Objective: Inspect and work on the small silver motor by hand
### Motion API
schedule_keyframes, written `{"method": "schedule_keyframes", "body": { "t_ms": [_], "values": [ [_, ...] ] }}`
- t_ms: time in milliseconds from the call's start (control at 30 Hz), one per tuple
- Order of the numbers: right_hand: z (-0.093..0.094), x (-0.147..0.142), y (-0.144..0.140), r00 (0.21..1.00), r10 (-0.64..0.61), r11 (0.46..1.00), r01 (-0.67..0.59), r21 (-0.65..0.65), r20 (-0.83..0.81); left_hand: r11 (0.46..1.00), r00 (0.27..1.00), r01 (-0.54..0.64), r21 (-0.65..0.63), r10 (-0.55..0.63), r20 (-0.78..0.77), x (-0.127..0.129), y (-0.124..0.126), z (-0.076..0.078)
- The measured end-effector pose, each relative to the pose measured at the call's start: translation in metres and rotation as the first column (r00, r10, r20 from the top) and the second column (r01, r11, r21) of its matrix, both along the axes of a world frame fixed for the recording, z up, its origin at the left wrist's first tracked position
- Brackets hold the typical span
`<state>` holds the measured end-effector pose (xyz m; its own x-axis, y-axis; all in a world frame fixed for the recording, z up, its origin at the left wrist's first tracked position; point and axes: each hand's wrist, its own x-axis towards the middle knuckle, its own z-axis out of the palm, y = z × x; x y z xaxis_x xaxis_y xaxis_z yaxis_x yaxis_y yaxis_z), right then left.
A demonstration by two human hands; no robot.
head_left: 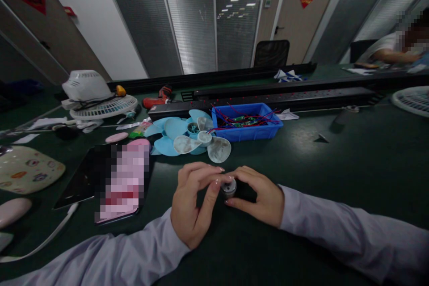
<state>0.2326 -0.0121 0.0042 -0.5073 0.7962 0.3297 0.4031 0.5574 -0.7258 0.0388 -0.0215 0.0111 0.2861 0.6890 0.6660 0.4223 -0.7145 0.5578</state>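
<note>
Between my hands, a small round metal motor (229, 189) stands upright on the dark green table, its top face with small holes towards me. My right hand (259, 194) is closed round it, thumb at the near side and fingers at the back. From the other side, my left hand (196, 201) has its thumb tip and forefinger against the motor's upper edge. The fingertips cover part of the top, so any tiny piece between them is hidden. Just beyond the hands lie pale blue and grey fan blades (219, 149).
A blue bin (248, 133) holds circuit boards with red and blue wires. Left are a pink phone (125, 187), a black tablet (83, 178) and a white fan (85, 87). Behind, a red drill (157, 100) lies by a long black rail (284, 98). Another person sits far right.
</note>
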Motion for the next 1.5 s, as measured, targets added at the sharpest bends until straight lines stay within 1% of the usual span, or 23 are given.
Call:
{"method": "schedule_keyframes", "body": {
  "t_ms": [200,367,467,533,633,700,767,833,933,1000,1067,1133,1200,1267,1367,1433,1500],
  "values": [
    [0.001,0.000,0.000,1.000,-0.004,1.000,0.003,0.022,0.021,0.999,0.999,-0.041,0.016,0.042,-0.016,0.001,0.000,0.002],
    [-0.002,0.000,0.000,0.999,-0.015,0.999,0.014,0.041,0.032,1.000,0.999,-0.003,-0.020,0.002,-0.052,0.002,0.001,0.000],
    [-0.001,0.001,0.000,0.999,-0.019,0.999,0.017,0.042,0.042,1.000,0.999,-0.014,0.003,0.015,-0.037,0.002,0.003,-0.001],
    [-0.001,0.001,0.000,0.999,-0.017,0.999,0.016,0.033,0.037,1.000,0.999,-0.010,-0.010,0.010,-0.036,0.002,0.005,0.003],
    [0.000,0.001,0.000,1.000,-0.012,1.000,0.012,0.018,0.020,0.993,0.996,0.018,-0.118,-0.028,-0.081,0.000,0.008,0.014],
    [0.000,0.001,0.000,1.000,-0.010,1.000,0.010,0.019,0.013,0.988,0.993,0.025,-0.150,-0.043,-0.112,0.001,0.011,0.021],
    [-0.001,0.001,0.000,1.000,-0.015,0.999,0.015,0.032,0.006,0.991,0.993,0.026,-0.135,-0.041,-0.112,0.002,0.012,0.024],
    [-0.001,0.000,-0.001,1.000,-0.018,0.999,0.018,0.044,0.001,0.994,0.995,0.003,-0.105,-0.014,-0.096,0.002,0.014,0.025],
    [0.000,0.000,-0.001,1.000,-0.014,0.999,0.013,0.039,0.009,0.995,0.994,-0.097,0.006,0.097,-0.048,-0.003,0.016,0.024],
    [0.001,0.000,0.000,1.000,-0.018,1.000,0.018,0.023,0.014,0.986,0.988,-0.157,0.051,0.157,0.000,-0.013,0.016,0.023],
    [0.002,0.000,0.000,1.000,-0.024,1.000,0.024,0.005,0.016,0.984,0.984,-0.177,0.013,0.177,0.014,-0.027,0.016,0.017],
    [0.002,0.000,-0.001,0.999,-0.026,1.000,0.027,-0.008,0.019,0.983,0.983,-0.176,-0.046,0.173,-0.057,-0.041,0.015,0.007],
    [0.002,0.000,-0.001,0.999,-0.025,1.000,0.025,-0.015,0.022,0.984,0.977,-0.141,-0.111,0.120,-0.177,-0.052,0.013,-0.003],
    [0.003,0.000,-0.002,0.999,-0.025,1.000,0.026,-0.018,0.025,0.983,0.952,-0.112,-0.145,0.064,-0.300,-0.057,0.012,-0.009],
    [0.004,0.000,-0.002,0.999,-0.030,0.999,0.030,-0.020,0.033,0.988,0.920,-0.098,-0.121,0.044,-0.390,-0.058,0.012,-0.010],
    [0.004,0.000,-0.002,0.999,-0.030,0.999,0.030,-0.018,0.033,0.988,0.915,-0.102,-0.113,0.049,-0.400,-0.057,0.012,-0.008],
    [0.004,0.000,-0.001,0.999,-0.027,1.000,0.027,-0.014,0.031,0.983,0.924,-0.113,-0.144,0.050,-0.379,-0.056,0.011,-0.007]
  ]
}}
